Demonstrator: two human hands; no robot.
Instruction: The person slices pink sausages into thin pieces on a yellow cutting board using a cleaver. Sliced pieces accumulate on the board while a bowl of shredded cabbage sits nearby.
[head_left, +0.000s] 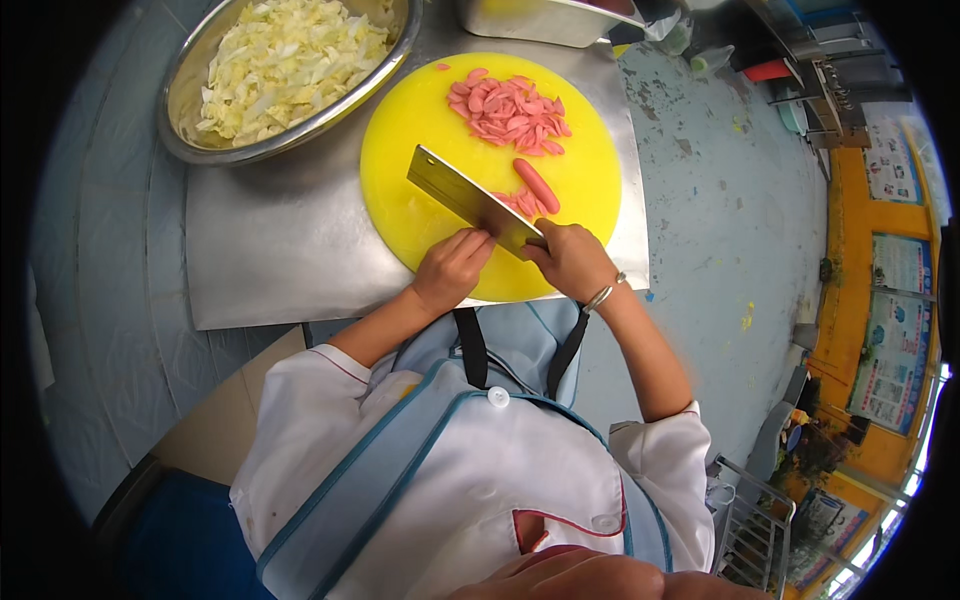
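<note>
My right hand (576, 259) grips the handle of a Chinese cleaver (469, 199), whose broad blade slants up to the left over a round yellow cutting board (405, 210). My left hand (456, 268) is at the board's near edge, fingers bent together against the lower side of the blade; whether they hold anything is hidden. Just beyond the blade lie a few pink sausage slices (523, 202), partly covered by it. A whole pink sausage (537, 185) rests beside them. Farther back is a heap of sliced sausage (510, 112).
The board lies on a stainless steel table (277, 247). A steel bowl (176, 139) of chopped cabbage (292, 71) stands at the back left. At the back right is a rectangular steel pan (525, 30). A metal rack (754, 517) stands on the floor at lower right.
</note>
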